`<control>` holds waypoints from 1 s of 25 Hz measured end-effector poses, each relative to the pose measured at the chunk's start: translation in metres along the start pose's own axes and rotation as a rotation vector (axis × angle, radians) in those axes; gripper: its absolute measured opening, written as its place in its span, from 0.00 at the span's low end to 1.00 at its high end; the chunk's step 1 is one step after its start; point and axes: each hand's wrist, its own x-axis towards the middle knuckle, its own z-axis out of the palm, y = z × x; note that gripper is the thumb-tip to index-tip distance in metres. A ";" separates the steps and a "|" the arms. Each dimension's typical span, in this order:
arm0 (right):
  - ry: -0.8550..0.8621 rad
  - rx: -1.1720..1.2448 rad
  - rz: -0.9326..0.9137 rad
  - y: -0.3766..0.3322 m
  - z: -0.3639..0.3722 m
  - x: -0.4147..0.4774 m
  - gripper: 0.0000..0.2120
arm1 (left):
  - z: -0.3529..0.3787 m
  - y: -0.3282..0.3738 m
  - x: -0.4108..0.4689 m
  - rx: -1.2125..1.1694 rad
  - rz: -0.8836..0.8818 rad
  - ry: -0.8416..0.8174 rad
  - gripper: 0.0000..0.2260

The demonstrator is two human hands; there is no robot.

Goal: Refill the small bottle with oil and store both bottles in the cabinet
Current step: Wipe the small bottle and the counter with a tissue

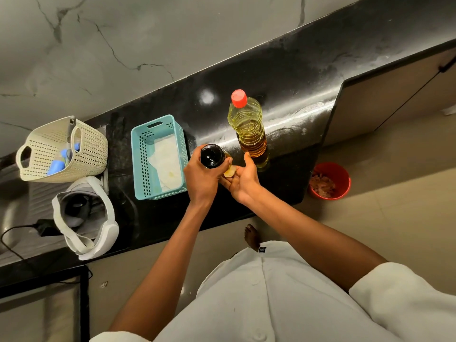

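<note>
The small bottle [212, 156] has a black cap, and a bit of its yellowish oil-filled body shows between my hands above the black counter [291, 77]. My left hand [200, 180] grips the bottle around its cap and upper part. My right hand [243, 180] lies palm up beside it, its fingers reaching under the bottle's lower end and its thumb raised. The large clear oil bottle [248, 127] with a red cap [238, 98] stands upright on the counter just behind my right hand, partly filled with oil.
A teal plastic basket [138, 154] lined with stained paper sits left of my hands. Further left are a cream woven basket [91, 146] with blue items and a white headset [103, 233] with a cable. A red bucket [343, 174] stands on the floor below the counter's end.
</note>
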 end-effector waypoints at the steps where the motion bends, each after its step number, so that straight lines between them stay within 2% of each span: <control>1: 0.023 0.026 0.015 -0.003 0.001 -0.003 0.39 | 0.002 0.001 0.000 0.007 0.002 0.006 0.24; 4: 0.083 0.033 0.003 -0.007 0.006 -0.012 0.35 | 0.006 0.002 -0.001 0.014 -0.001 0.030 0.25; 7: 0.089 -0.034 -0.134 -0.003 0.008 -0.016 0.31 | 0.006 -0.004 -0.002 0.020 -0.009 0.035 0.26; 10: 0.009 -0.199 -0.266 0.006 0.013 -0.014 0.33 | 0.003 -0.010 -0.007 0.013 -0.024 0.021 0.24; 13: 0.058 -0.405 -0.341 0.012 0.016 -0.002 0.31 | 0.000 -0.015 -0.011 0.007 -0.040 -0.005 0.22; 17: 0.036 -0.414 -0.272 0.009 0.013 0.014 0.34 | -0.004 -0.019 -0.011 -0.003 -0.045 -0.021 0.23; 21: 0.012 -0.320 -0.088 0.007 0.007 0.019 0.37 | -0.008 -0.023 -0.005 0.029 -0.056 -0.032 0.23; 22: 0.041 -0.332 -0.070 0.008 0.004 0.018 0.33 | -0.009 -0.025 -0.002 0.037 -0.068 -0.035 0.23; 25: 0.126 -0.430 -0.089 0.007 -0.022 0.006 0.12 | -0.010 -0.033 0.001 0.040 -0.110 -0.046 0.22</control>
